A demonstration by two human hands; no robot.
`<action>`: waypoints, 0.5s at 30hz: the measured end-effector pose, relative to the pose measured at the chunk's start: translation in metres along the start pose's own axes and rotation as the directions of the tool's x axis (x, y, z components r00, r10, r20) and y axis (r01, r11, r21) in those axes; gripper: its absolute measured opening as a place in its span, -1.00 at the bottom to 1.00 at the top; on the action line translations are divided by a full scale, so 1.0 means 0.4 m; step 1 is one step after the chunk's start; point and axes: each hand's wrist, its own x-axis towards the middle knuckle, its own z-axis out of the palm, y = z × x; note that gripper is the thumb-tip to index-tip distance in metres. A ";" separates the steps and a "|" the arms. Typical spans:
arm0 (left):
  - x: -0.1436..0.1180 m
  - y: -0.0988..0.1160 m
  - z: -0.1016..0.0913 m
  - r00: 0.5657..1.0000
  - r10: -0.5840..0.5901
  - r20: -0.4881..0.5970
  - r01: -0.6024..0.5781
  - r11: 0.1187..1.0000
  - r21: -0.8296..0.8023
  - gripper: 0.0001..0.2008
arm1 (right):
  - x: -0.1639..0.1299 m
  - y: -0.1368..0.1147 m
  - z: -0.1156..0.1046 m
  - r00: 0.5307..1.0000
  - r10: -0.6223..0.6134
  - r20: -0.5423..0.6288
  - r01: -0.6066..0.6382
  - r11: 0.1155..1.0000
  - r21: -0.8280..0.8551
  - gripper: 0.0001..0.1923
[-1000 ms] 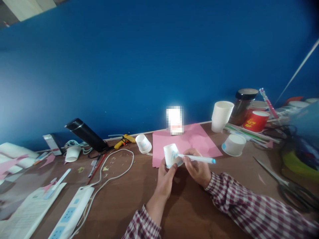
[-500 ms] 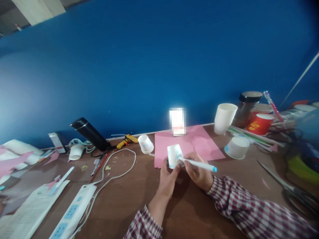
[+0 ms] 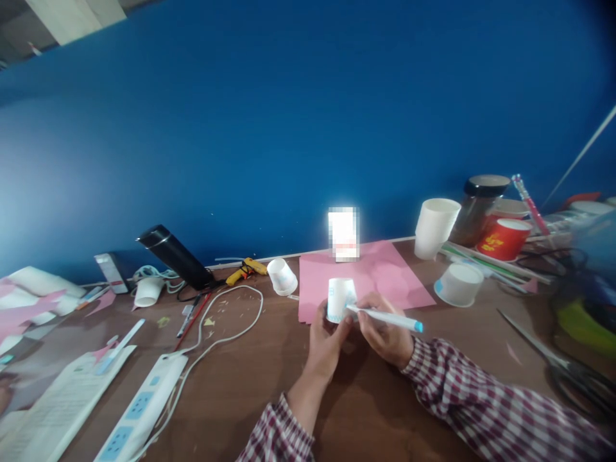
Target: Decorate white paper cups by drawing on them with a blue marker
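My left hand (image 3: 325,340) holds a small white paper cup (image 3: 339,296) upside down, with pale blue marks on its side. My right hand (image 3: 382,330) grips a white marker with a blue end (image 3: 391,317), its tip touching the cup's right side. Both hands hover over the brown table (image 3: 250,398), just in front of a pink paper sheet (image 3: 380,276). Both sleeves are red and white plaid.
Another small cup (image 3: 282,276), a yellow glue gun (image 3: 245,270), a black flask (image 3: 176,257) and a white power strip (image 3: 139,414) with its cable lie left. Stacked white cups (image 3: 433,228), a low white cup (image 3: 459,285), a red cup (image 3: 503,239), a dark jar (image 3: 477,204) and scissors (image 3: 561,369) sit right.
The cup has turned in my left hand from tilted left to nearly upright. Both hands drifted slightly right, the marker still on the cup.
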 end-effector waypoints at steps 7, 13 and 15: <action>-0.002 0.009 0.006 1.000 0.007 0.003 -0.007 1.000 0.003 -0.53 | 0.009 0.000 -0.001 1.000 -0.021 -0.007 0.021 0.999 -0.046 -0.94; -0.003 0.019 0.010 1.000 0.007 0.001 -0.007 1.000 0.015 -0.56 | 0.001 0.003 0.007 0.992 -0.127 0.014 0.127 0.992 -0.006 -0.92; -0.004 0.020 0.011 1.000 0.013 0.002 -0.013 1.000 0.016 -0.57 | -0.001 0.004 0.008 0.988 -0.152 0.016 0.152 0.988 0.009 -0.91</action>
